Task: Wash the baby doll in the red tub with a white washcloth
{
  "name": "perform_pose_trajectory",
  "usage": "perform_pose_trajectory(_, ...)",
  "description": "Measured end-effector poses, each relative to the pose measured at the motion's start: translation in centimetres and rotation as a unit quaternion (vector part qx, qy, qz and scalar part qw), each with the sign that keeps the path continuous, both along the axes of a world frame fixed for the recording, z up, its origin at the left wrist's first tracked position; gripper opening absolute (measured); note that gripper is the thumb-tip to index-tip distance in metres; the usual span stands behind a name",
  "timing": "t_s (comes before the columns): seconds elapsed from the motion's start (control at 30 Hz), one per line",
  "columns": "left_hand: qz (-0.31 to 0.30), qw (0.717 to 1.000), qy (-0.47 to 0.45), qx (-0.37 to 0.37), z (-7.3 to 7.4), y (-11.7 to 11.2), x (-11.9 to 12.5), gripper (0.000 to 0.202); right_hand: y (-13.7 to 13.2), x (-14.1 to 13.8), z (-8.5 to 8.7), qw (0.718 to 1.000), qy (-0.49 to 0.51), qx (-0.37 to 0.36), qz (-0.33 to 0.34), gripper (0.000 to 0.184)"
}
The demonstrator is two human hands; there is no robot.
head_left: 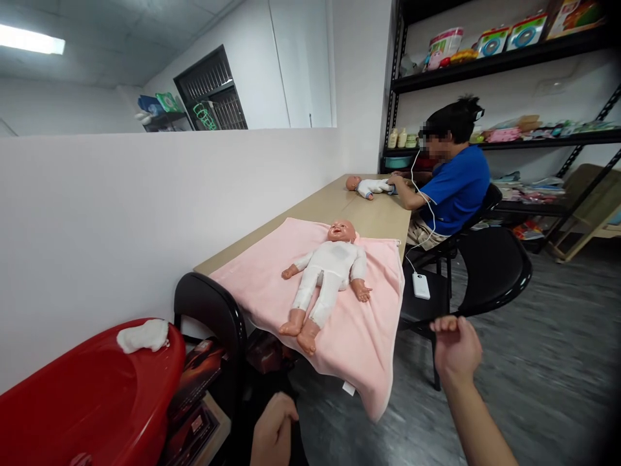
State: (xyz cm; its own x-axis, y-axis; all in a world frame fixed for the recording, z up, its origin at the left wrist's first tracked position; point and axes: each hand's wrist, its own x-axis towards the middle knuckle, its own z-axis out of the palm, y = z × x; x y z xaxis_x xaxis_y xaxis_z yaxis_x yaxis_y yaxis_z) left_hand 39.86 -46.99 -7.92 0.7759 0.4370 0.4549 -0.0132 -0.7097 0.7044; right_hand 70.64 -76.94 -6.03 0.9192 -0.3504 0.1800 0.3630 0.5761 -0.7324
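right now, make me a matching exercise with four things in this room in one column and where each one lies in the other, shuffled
Things:
1. doll in white suit
2. white cloth
3. power bank
4. second doll

Places:
A. on the rim of the red tub
B. on the seat of the black chair
C. on its back on the pink blanket
D. at the far end of the table, in front of the seated person in blue

Pairs: 1-C, 2-A, 3-B, 4-D
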Motion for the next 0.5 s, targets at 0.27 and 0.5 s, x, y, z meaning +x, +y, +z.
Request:
perform_pose_trajectory(0.27, -0.015, 0.974, -0.022, 0.226, 11.2, 1.2, 10.5, 0.035, 15.5, 11.3, 11.9, 0.972, -0.171, -0.114, 0.118, 0.036)
perform_pose_trajectory(0.5, 0.013, 0.950, 0.271, 0.151, 13.1, 1.7, 15.5, 0.050, 24.2, 22.1, 13.3, 0.948, -0.077, -0.194, 0.241, 0.050)
